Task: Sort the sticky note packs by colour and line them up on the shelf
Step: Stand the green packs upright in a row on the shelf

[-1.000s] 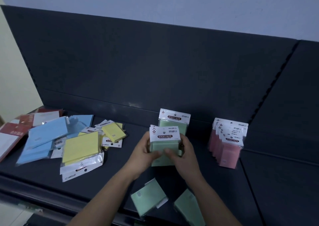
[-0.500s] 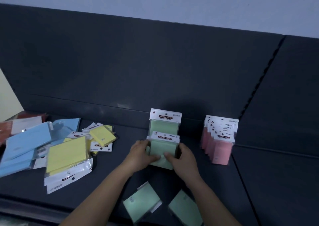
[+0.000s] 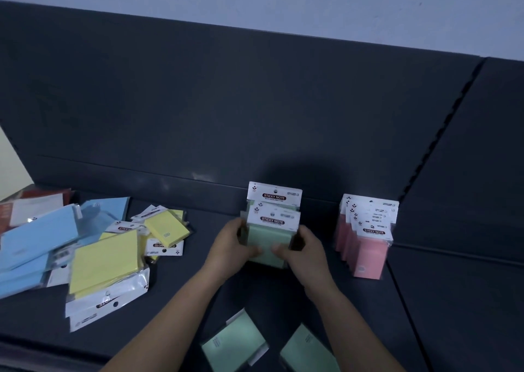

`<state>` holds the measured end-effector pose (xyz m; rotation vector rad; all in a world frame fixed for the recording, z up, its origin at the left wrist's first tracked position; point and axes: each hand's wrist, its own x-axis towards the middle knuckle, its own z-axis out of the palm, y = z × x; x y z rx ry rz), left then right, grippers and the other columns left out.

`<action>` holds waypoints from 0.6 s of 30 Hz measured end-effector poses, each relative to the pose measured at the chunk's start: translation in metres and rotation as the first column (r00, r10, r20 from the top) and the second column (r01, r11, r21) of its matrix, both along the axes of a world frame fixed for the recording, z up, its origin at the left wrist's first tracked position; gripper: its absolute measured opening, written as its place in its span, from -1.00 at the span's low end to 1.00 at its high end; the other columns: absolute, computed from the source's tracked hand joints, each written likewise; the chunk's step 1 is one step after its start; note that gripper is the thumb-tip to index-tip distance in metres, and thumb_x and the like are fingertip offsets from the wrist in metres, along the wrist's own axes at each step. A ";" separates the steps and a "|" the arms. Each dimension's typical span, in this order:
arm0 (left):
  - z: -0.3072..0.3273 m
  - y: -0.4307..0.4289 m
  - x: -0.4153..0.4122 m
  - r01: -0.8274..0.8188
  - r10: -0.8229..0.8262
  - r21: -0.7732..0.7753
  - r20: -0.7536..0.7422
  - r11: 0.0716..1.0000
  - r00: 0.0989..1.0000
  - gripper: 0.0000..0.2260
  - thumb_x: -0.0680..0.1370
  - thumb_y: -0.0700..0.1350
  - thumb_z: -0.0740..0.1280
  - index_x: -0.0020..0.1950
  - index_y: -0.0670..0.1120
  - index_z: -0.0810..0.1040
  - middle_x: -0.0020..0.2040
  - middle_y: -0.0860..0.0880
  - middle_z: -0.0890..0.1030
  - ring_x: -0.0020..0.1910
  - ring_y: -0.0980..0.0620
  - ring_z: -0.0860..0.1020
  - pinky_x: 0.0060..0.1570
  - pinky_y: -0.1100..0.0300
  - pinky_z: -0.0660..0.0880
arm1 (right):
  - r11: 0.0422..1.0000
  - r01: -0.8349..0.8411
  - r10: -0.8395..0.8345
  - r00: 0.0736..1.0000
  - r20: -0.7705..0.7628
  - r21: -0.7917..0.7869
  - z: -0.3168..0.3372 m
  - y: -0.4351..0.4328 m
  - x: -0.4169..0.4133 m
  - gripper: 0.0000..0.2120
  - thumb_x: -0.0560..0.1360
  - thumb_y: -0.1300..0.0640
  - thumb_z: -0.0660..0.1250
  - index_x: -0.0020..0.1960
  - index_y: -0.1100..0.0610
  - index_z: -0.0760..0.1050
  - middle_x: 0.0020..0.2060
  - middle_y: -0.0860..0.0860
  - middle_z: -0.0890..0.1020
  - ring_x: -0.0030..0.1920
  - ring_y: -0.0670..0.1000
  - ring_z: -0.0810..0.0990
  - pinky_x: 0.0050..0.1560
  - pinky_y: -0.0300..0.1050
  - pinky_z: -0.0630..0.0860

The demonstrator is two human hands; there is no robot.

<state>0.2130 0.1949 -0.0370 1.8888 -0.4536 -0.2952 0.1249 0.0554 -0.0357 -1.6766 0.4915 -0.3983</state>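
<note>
Both my hands hold a green sticky note pack (image 3: 270,239) upright on the dark shelf (image 3: 198,283). My left hand (image 3: 229,248) grips its left edge and my right hand (image 3: 304,251) grips its right edge, thumbs on the front. Directly behind it another green pack (image 3: 274,195) stands against the back panel. A row of several pink packs (image 3: 367,238) stands upright to the right. Two green packs lie flat near the front edge, one (image 3: 234,343) between my forearms and one (image 3: 307,351) under my right forearm.
Yellow packs lie loose at the left, a large one (image 3: 105,261) and a smaller one (image 3: 167,231). Blue packs (image 3: 37,235) are heaped at the far left, with red and white items (image 3: 31,205) behind them. A seam (image 3: 397,286) divides the shelf at the right.
The green pack in my hands has come down and moved back, close against the standing green pack. The view has shifted, so the loose packs appear lower and further left.
</note>
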 end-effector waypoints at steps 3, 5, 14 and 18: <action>0.006 -0.007 0.009 -0.014 0.010 0.022 0.161 1.000 0.987 -0.60 0.38 -0.28 0.45 0.15 -0.01 0.49 0.07 0.06 0.57 0.01 0.08 0.54 -0.15 0.39 0.41 | 0.982 0.049 -0.039 0.998 0.059 -0.183 0.000 -0.002 0.010 -0.57 0.37 0.34 0.45 0.05 -0.11 0.48 0.02 -0.14 0.57 0.01 -0.23 0.51 -0.06 -0.45 0.38; 0.003 -0.011 0.014 -0.026 0.014 0.066 0.164 0.997 0.986 -0.57 0.40 -0.26 0.44 0.22 -0.05 0.43 0.09 0.10 0.54 0.03 0.12 0.51 -0.20 0.43 0.36 | 0.962 0.062 -0.057 0.998 0.023 -0.265 -0.004 -0.004 0.017 -0.61 0.39 0.29 0.46 0.13 -0.02 0.50 0.07 -0.08 0.53 0.05 -0.16 0.49 0.00 -0.42 0.36; -0.016 -0.020 0.011 -0.017 -0.002 0.116 0.163 0.993 0.987 -0.39 0.42 -0.24 0.43 0.41 0.03 0.32 0.14 0.11 0.56 0.10 0.11 0.52 -0.04 0.30 0.41 | 0.895 0.071 -0.101 0.994 -0.045 -0.441 -0.019 -0.012 0.028 -0.66 0.44 0.10 0.42 0.20 -0.02 0.51 0.01 -0.05 0.60 0.04 -0.03 0.56 0.07 -0.07 0.51; -0.022 -0.021 0.011 -0.047 0.028 0.118 0.158 0.992 0.987 -0.50 0.43 -0.19 0.44 0.35 0.02 0.42 0.08 0.09 0.60 0.06 0.09 0.55 -0.08 0.29 0.41 | 0.910 0.046 -0.105 0.987 -0.122 -0.412 -0.020 -0.015 0.028 -0.76 0.49 0.04 0.38 0.14 0.06 0.53 -0.03 -0.07 0.61 0.01 -0.03 0.56 0.02 -0.12 0.50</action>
